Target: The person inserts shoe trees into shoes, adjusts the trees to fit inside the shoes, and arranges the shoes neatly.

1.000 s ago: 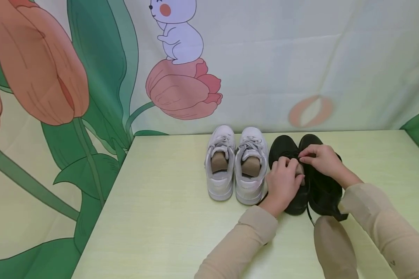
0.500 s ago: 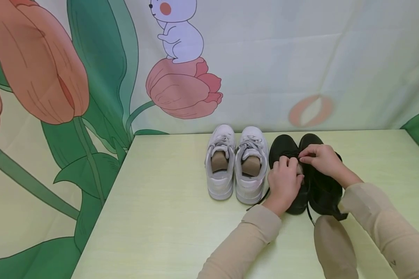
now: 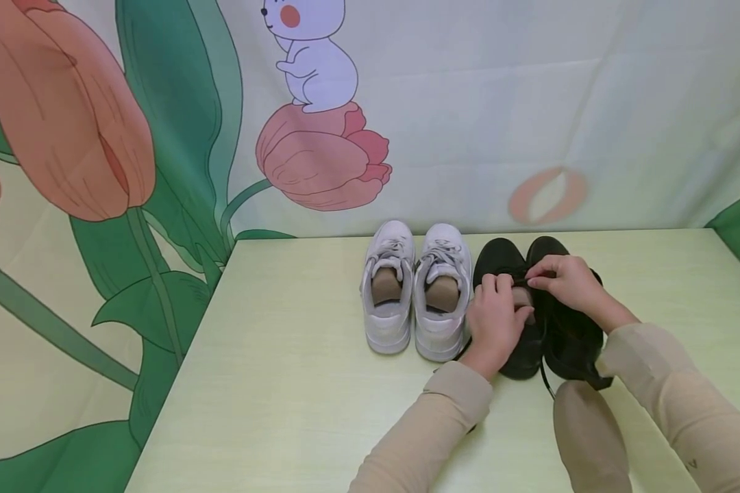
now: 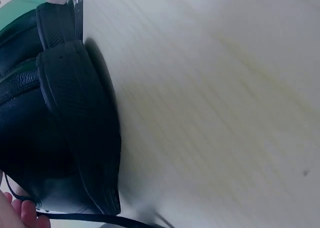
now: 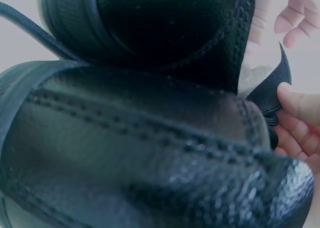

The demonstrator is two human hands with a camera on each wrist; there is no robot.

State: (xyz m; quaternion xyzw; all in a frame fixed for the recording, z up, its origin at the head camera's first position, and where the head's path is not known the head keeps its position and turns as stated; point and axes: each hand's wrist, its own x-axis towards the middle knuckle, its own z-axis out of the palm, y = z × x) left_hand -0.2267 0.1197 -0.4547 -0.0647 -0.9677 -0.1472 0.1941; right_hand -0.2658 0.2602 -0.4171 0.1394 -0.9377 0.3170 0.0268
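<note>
A pair of black shoes stands at the right of the table in the head view: the left black shoe (image 3: 523, 356) and the right black shoe (image 3: 573, 335). My left hand (image 3: 496, 315) is over the left shoe's opening, fingers curled. In the left wrist view, a black shoelace (image 4: 100, 218) runs out from its fingertips. My right hand (image 3: 567, 282) reaches across the right shoe. In the right wrist view, its thumb and fingers pinch a flat black shoelace loop (image 5: 272, 90) at the left shoe's front. A tan insert (image 3: 521, 298) shows inside that shoe.
White sneakers (image 3: 387, 329) with tan inserts stand just left of the black pair, toes towards the printed backdrop (image 3: 456, 137). A loose tan insole-shaped piece (image 3: 588, 438) lies on the table (image 3: 271, 356), near my right sleeve.
My left hand has shifted slightly left, its fingers moving off the laces and uncovering more of the tan insert. The right hand keeps its place and pinch.
</note>
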